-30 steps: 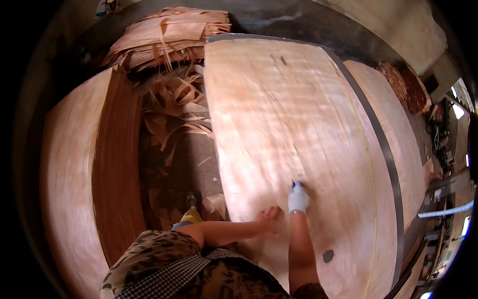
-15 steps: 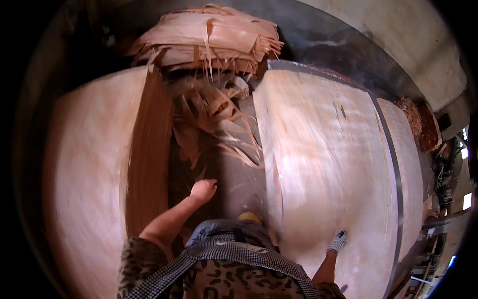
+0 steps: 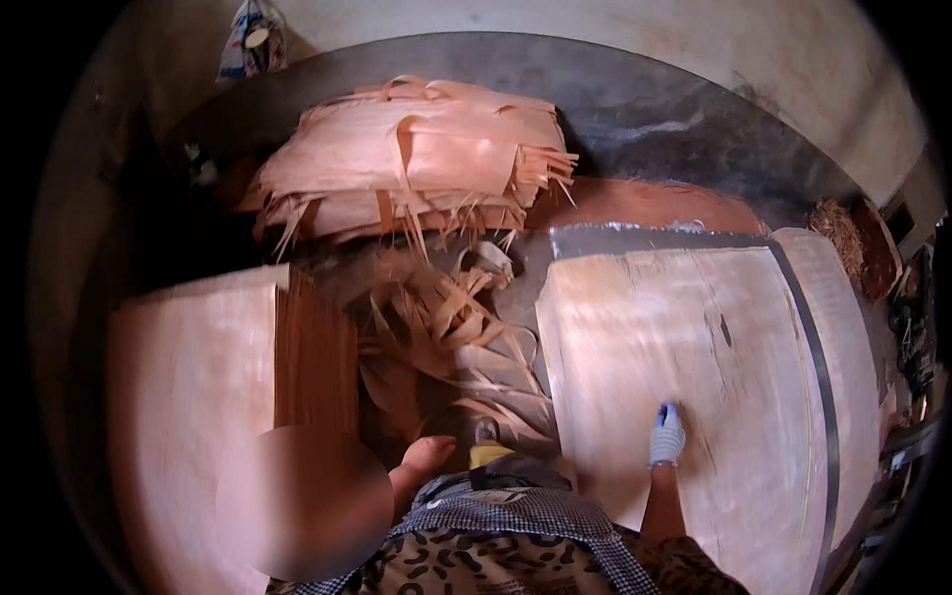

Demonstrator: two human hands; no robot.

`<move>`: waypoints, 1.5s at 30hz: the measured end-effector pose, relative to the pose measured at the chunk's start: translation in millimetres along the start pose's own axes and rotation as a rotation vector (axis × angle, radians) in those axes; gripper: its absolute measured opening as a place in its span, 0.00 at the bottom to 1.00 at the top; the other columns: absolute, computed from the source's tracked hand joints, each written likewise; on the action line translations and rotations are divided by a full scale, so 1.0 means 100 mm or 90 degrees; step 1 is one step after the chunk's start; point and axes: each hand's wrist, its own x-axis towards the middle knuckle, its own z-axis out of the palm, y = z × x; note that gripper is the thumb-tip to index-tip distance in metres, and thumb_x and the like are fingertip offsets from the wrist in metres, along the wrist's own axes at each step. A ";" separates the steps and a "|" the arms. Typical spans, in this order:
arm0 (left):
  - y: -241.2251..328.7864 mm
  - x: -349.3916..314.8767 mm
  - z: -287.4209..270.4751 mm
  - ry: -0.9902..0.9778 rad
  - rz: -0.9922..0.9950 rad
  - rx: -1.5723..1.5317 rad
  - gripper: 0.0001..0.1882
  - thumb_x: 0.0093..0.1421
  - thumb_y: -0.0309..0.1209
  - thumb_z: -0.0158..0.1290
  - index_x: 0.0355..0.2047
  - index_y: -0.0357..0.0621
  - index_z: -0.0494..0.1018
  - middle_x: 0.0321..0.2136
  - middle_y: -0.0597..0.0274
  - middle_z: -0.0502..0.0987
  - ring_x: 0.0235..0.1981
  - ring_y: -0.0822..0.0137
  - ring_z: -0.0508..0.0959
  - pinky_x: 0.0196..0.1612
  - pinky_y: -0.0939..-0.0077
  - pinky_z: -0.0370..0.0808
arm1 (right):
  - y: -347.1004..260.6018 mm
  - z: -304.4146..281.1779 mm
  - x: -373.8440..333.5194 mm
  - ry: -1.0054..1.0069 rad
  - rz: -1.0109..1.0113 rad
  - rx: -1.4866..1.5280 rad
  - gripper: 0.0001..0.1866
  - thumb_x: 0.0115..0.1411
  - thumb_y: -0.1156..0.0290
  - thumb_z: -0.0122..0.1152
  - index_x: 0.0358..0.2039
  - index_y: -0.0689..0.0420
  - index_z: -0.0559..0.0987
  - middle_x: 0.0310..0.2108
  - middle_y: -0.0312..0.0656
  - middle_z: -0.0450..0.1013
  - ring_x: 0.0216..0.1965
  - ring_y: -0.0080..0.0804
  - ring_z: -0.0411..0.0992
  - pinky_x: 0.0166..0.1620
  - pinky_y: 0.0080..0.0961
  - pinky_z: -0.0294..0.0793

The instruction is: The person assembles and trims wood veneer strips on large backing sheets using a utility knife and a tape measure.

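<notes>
My left hand [image 3: 429, 453] is bare and hangs over the floor between two stacks of wood veneer sheets. Its fingers are curled in, a little blurred, with nothing visible in them. My right hand [image 3: 667, 436] wears a striped white glove with dark blue fingertips. It is over the top sheet of the right veneer stack [image 3: 635, 347], fingers stretched forward; whether it touches the sheet I cannot tell. The left veneer stack [image 3: 198, 347] shows its layered side beside my left arm. A round blurred patch hides part of that arm and stack.
Loose veneer strips [image 3: 446, 307] litter the floor between the stacks. Beyond them lies a bundled pile of reddish veneer [image 3: 426, 149] against the dark wall base. A dark strap [image 3: 808, 347] runs along the right stack. A bag [image 3: 253, 45] hangs on the far wall.
The view has tilted up, showing more of the far wall. My right hand has moved forward over the right stack. My left hand has come closer to my body.
</notes>
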 end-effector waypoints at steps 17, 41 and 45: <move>-0.83 3.98 -1.90 0.006 0.149 0.080 0.12 0.51 0.35 0.48 0.34 0.50 0.75 0.28 0.53 0.75 0.31 0.53 0.74 0.35 0.62 0.71 | -1.95 1.07 1.71 -0.197 -0.085 -0.054 0.09 0.52 0.69 0.49 0.34 0.55 0.72 0.31 0.47 0.72 0.33 0.43 0.72 0.33 0.37 0.71; -0.08 8.25 -4.53 0.137 0.481 0.306 0.16 0.48 0.24 0.43 0.39 0.43 0.72 0.40 0.58 0.73 0.34 0.59 0.74 0.38 0.71 0.72 | -4.64 1.43 3.82 -0.364 0.107 0.366 0.12 0.52 0.71 0.50 0.36 0.62 0.73 0.32 0.52 0.72 0.36 0.47 0.70 0.40 0.33 0.68; 0.33 7.78 -4.27 0.137 0.438 0.190 0.18 0.46 0.19 0.45 0.39 0.45 0.72 0.40 0.54 0.73 0.38 0.57 0.75 0.40 0.71 0.73 | -5.53 1.62 4.78 -0.534 0.287 0.615 0.13 0.53 0.64 0.54 0.32 0.63 0.73 0.23 0.42 0.70 0.21 0.32 0.68 0.26 0.25 0.66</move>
